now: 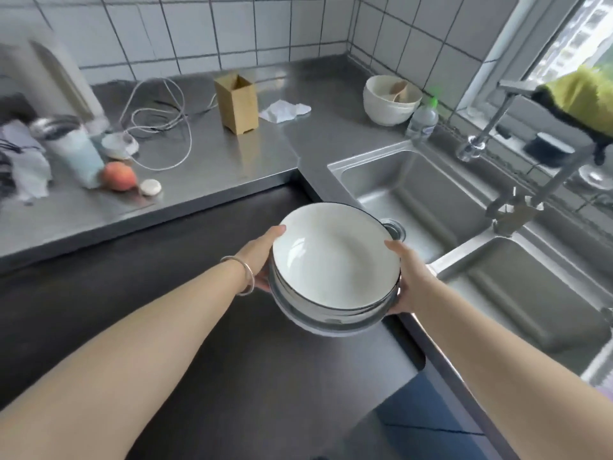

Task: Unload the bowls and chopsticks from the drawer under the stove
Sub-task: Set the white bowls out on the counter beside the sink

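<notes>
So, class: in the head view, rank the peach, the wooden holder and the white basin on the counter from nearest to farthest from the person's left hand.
From the left hand, gripping the bowl stack:
1. Peach, left, near the counter's front edge.
2. Wooden holder, straight back, mid-counter.
3. White basin, back right, by the sink corner.

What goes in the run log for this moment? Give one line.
left hand + right hand: gripping bowl stack | position: airborne, beside sink | chopsticks: unseen
</notes>
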